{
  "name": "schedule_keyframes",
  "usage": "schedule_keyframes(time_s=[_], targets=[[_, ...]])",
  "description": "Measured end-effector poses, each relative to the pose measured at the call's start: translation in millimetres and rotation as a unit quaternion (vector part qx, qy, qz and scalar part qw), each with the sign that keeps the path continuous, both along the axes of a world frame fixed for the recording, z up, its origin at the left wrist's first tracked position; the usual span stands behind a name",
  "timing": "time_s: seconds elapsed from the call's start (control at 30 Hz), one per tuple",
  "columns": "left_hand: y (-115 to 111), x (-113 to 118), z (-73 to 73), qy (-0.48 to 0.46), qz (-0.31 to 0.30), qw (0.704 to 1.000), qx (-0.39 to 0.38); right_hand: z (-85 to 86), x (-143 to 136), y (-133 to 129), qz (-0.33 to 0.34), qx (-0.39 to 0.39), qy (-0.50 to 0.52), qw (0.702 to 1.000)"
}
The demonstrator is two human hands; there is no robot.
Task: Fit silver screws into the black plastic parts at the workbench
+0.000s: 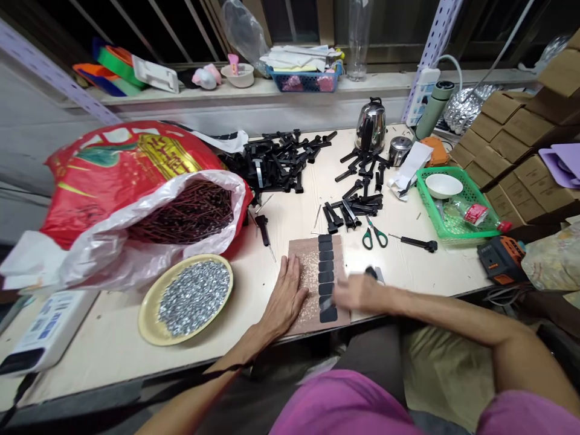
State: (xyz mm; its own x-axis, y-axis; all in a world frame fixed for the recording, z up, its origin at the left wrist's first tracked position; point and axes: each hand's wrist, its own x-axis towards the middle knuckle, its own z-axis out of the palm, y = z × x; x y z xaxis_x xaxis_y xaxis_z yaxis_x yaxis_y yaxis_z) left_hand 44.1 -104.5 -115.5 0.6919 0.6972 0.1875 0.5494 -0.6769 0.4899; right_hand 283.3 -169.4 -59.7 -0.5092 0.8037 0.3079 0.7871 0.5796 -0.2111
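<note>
My left hand point(286, 297) lies flat with its fingers stretched out on the left part of a brown board point(310, 272) at the table's front edge. A column of several black rounded pieces point(326, 266) runs down the board's right side. Over the lower right of the board is my right hand point(357, 294), blurred, its fingers closed around something I cannot make out. A dark knob-like thing point(371, 272) shows just behind that hand. Green-handled scissors point(374, 234) lie beyond the board, near a cluster of black plastic parts point(357, 208).
Left stand a bowl of small metal pieces point(194, 299) and a red sack point(131, 163) of thin dark rods. Black parts point(281, 160) are heaped at the back, near a steel kettle point(370, 124). Right are a green basket point(457, 202), cardboard boxes point(512, 157) and a power tool point(502, 260).
</note>
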Motion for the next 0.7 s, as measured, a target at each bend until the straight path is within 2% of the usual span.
schedule_keyframes(time_s=[0.07, 0.1, 0.13, 0.2, 0.23, 0.27, 0.33, 0.4, 0.47, 0.5, 0.57, 0.63, 0.7], targets=[[-0.8, 0.0, 2.1, -0.005, 0.004, 1.000, -0.015, 5.3, -3.8, -18.8, 0.175, 0.007, -0.001, 0.985], [-0.9, 0.1, 2.7, -0.006, 0.003, 1.000, -0.018, 7.2, -1.1, -16.7, 0.174, 0.010, -0.008, 0.985], [-1.0, 0.3, 3.1, -0.007, 0.002, 1.000, -0.019, 8.4, 4.3, -7.1, 0.114, 0.001, -0.019, 0.993], [-1.0, 0.6, 3.0, -0.006, 0.002, 1.000, -0.015, 8.1, 18.6, 26.3, -0.055, -0.024, -0.033, 0.998], [-0.9, 0.7, 2.8, -0.005, 0.001, 1.000, -0.013, 7.0, 24.8, 43.4, -0.099, -0.023, -0.038, 0.994], [-1.0, 0.7, 2.4, -0.003, 0.002, 1.000, -0.011, 5.4, 28.6, 56.4, -0.117, -0.018, -0.040, 0.992], [-1.1, 0.7, 1.9, 0.001, 0.008, 1.000, -0.009, 1.0, 27.1, 62.6, -0.103, -0.015, -0.041, 0.994], [-1.2, 0.6, 2.0, 0.004, 0.010, 1.000, -0.009, -3.8, 16.7, 44.2, -0.019, -0.018, -0.040, 0.999], [-1.0, 0.4, 2.9, 0.009, 0.006, 1.000, -0.014, -7.0, 7.3, 19.9, 0.105, -0.005, -0.037, 0.994], [-0.7, 0.3, 3.5, 0.012, 0.001, 1.000, -0.017, -7.5, 5.7, 12.7, 0.120, 0.003, -0.037, 0.992], [-0.4, 0.2, 4.9, 0.018, -0.003, 1.000, -0.025, -7.0, 10.3, 15.6, 0.075, 0.008, -0.039, 0.996], [-0.3, 0.3, 5.7, 0.021, 0.000, 0.999, -0.031, -5.0, 21.6, 37.5, -0.020, -0.005, -0.047, 0.999], [-0.5, 0.4, 5.4, 0.022, 0.003, 0.999, -0.033, -2.6, 31.6, 62.7, -0.070, -0.016, -0.058, 0.996]])
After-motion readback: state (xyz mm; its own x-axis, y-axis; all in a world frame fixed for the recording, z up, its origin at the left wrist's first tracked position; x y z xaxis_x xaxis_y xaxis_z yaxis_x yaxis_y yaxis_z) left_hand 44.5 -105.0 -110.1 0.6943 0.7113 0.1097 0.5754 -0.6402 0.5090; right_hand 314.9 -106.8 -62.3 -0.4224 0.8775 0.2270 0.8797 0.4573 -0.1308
